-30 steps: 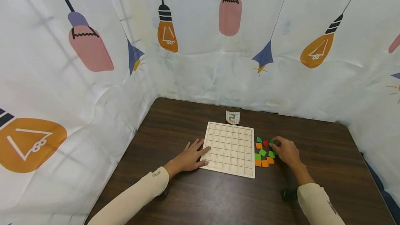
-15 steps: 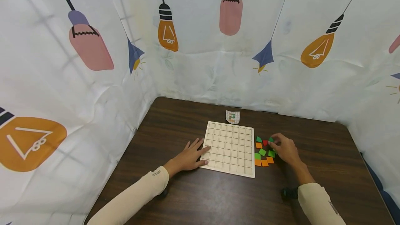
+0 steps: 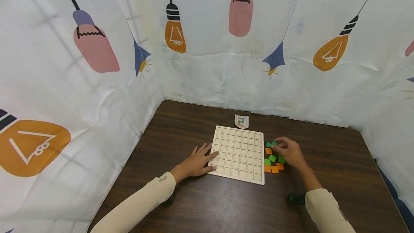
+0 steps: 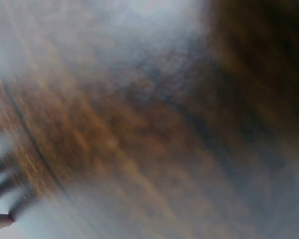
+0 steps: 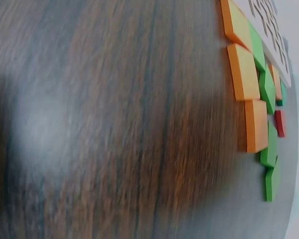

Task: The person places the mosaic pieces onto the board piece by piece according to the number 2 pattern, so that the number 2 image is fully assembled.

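My left hand (image 3: pixel 195 163) lies with fingers spread on the left edge of a pale wooden grid board (image 3: pixel 239 155). In the left wrist view, only fingertips (image 4: pixel 2 220) show at the lower left. My right hand (image 3: pixel 289 154) pinches a dark green rounded tile (image 3: pixel 274 142) between thumb and fingertips, right beside another dark green tile (image 3: pixel 268 144). Below the hand lie several bright green tiles (image 3: pixel 272 158) and orange tiles (image 3: pixel 274 169). A red tile (image 5: pixel 280 123) appears in the right wrist view; the hand hides it in the head view.
A small printed card (image 3: pixel 242 122) with a coloured grid pattern stands behind the board. The dark wooden table (image 3: pixel 210 204) meets a white curtain (image 3: pixel 207 74) printed with lamps at the back and left.
My right hand has moved left with the dark green tile, up to the other dark green tile, and now covers the red tile. My left hand stays put on the board.
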`<state>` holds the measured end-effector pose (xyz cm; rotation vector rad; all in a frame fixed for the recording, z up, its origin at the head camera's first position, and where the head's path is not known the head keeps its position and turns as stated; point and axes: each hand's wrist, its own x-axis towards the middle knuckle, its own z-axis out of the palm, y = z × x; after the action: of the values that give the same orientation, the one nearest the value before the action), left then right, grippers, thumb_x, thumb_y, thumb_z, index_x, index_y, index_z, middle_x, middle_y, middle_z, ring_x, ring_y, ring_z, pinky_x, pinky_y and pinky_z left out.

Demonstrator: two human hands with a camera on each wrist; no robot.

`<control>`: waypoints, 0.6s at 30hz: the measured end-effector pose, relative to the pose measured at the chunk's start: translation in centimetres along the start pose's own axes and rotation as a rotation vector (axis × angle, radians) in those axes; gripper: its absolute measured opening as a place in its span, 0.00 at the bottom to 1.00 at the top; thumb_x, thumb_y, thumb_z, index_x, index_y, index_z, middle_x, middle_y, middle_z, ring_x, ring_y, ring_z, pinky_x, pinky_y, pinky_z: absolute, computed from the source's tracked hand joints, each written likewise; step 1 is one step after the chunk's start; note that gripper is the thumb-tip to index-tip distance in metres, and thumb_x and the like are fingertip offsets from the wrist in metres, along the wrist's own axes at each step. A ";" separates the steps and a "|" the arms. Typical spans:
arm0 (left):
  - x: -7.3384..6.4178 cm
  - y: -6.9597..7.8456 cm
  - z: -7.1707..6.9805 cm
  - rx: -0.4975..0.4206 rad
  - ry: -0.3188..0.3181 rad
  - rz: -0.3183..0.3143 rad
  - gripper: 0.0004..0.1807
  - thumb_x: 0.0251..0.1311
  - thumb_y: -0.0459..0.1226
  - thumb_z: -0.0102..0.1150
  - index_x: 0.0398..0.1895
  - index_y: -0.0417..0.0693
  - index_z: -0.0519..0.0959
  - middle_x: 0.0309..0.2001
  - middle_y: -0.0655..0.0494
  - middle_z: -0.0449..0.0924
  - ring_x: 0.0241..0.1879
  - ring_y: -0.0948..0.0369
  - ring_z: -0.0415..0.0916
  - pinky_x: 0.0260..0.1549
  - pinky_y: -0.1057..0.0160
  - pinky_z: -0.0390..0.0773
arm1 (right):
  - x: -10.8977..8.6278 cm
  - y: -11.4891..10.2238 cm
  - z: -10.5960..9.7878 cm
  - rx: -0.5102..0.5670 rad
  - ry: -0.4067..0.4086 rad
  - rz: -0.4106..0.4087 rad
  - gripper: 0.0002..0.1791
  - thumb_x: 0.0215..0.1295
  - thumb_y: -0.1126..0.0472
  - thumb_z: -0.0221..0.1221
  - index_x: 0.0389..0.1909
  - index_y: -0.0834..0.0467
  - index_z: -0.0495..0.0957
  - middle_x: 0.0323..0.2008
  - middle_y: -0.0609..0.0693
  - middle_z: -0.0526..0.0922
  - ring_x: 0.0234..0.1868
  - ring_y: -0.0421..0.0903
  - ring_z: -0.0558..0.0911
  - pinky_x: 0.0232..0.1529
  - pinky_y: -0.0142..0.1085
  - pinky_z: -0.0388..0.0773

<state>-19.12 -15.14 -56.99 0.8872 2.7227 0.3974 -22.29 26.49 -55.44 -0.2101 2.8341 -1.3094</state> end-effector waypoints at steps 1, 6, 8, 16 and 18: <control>0.0 0.0 0.0 0.000 0.001 0.000 0.37 0.72 0.62 0.46 0.79 0.63 0.58 0.80 0.42 0.48 0.79 0.42 0.43 0.69 0.30 0.51 | 0.1 -0.1 0.1 0.009 -0.005 0.008 0.18 0.68 0.59 0.65 0.54 0.63 0.79 0.33 0.58 0.88 0.25 0.49 0.84 0.25 0.34 0.79; -0.1 0.1 -0.1 0.002 0.003 0.001 0.36 0.72 0.62 0.46 0.79 0.62 0.59 0.80 0.42 0.48 0.79 0.41 0.43 0.69 0.30 0.52 | 0.4 -0.6 0.9 0.048 -0.034 0.026 0.17 0.68 0.59 0.65 0.54 0.63 0.80 0.33 0.58 0.88 0.24 0.48 0.83 0.25 0.36 0.79; -0.1 0.1 -0.1 0.005 0.001 0.001 0.37 0.72 0.62 0.46 0.79 0.62 0.59 0.80 0.42 0.48 0.79 0.41 0.43 0.69 0.30 0.52 | 0.6 -0.6 1.3 0.054 -0.047 0.018 0.18 0.68 0.60 0.65 0.54 0.64 0.80 0.33 0.58 0.88 0.24 0.46 0.83 0.25 0.36 0.80; -0.1 0.3 -0.2 0.009 -0.009 -0.003 0.37 0.72 0.61 0.46 0.79 0.62 0.58 0.80 0.43 0.47 0.79 0.41 0.43 0.70 0.31 0.52 | 1.3 -1.1 2.6 0.143 -0.108 0.032 0.20 0.68 0.63 0.64 0.58 0.67 0.79 0.32 0.60 0.88 0.25 0.47 0.85 0.26 0.36 0.81; -0.2 0.3 -0.3 0.004 -0.010 -0.001 0.37 0.72 0.61 0.46 0.80 0.61 0.57 0.80 0.43 0.46 0.79 0.41 0.42 0.70 0.31 0.52 | 1.4 -1.4 2.8 0.167 -0.127 0.039 0.20 0.68 0.64 0.64 0.58 0.67 0.79 0.32 0.60 0.88 0.25 0.48 0.84 0.23 0.36 0.78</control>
<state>-18.92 -15.04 -56.61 0.8863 2.7154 0.3860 -23.35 23.29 -56.17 -0.2250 2.5963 -1.4590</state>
